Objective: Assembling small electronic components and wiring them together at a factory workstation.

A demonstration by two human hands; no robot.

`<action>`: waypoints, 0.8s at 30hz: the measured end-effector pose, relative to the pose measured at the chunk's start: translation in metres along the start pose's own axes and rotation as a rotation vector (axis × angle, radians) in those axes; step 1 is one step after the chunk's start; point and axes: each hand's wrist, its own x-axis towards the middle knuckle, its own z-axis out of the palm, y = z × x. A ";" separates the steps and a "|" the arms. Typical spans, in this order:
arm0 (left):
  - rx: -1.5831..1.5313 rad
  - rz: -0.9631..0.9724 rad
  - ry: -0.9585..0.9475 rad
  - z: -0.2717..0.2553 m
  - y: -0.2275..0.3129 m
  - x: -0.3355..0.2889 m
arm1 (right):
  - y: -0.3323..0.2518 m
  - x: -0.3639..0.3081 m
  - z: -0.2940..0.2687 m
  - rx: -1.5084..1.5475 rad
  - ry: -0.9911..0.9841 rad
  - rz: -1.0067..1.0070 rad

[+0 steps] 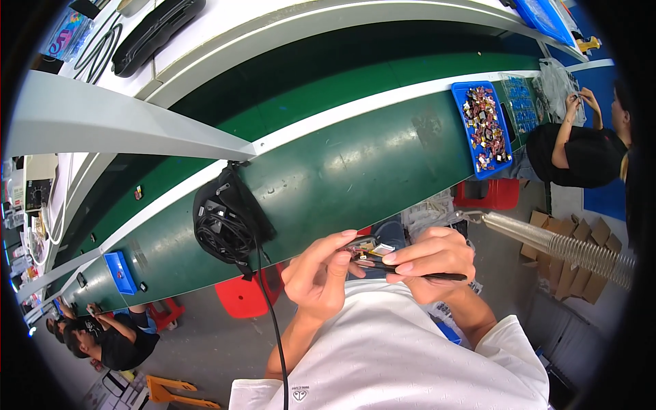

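Both of my hands are held up in front of my chest, close together, over the near edge of the green table. My left hand (318, 273) is closed, pinching a small black casing (365, 240) with gold and reddish electronic parts in it. My right hand (434, 263) is closed around a slim black tool (444, 277), whose thin end points at the casing; its exact kind is too small to tell. A small silvery-white block (385, 249) shows by the right fingertips. Fingers cover much of the casing.
A black bag with coiled cable (222, 222) sits on the green table (328, 178). A blue tray (509, 160) of small parts stands at right, near a co-worker in black (581, 157). A coiled spring (560, 246) hangs beside my right hand. Red stools (242, 298) stand below.
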 end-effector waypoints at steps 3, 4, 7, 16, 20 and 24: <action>0.028 0.018 -0.021 0.000 0.000 0.000 | -0.001 -0.001 0.001 -0.004 -0.008 -0.002; 0.047 0.030 -0.032 0.000 -0.001 0.001 | -0.001 -0.001 0.001 -0.010 -0.005 -0.003; 0.069 0.045 -0.043 0.000 0.000 0.001 | -0.001 -0.001 0.002 -0.021 -0.001 -0.008; 0.098 0.056 -0.043 0.001 0.000 0.001 | -0.001 -0.004 0.002 -0.025 0.011 0.056; 0.102 0.020 -0.017 0.003 -0.001 0.000 | -0.001 -0.005 0.001 -0.039 0.008 0.061; 0.108 -0.008 -0.018 0.003 0.002 0.001 | 0.000 -0.006 0.004 -0.017 0.049 0.085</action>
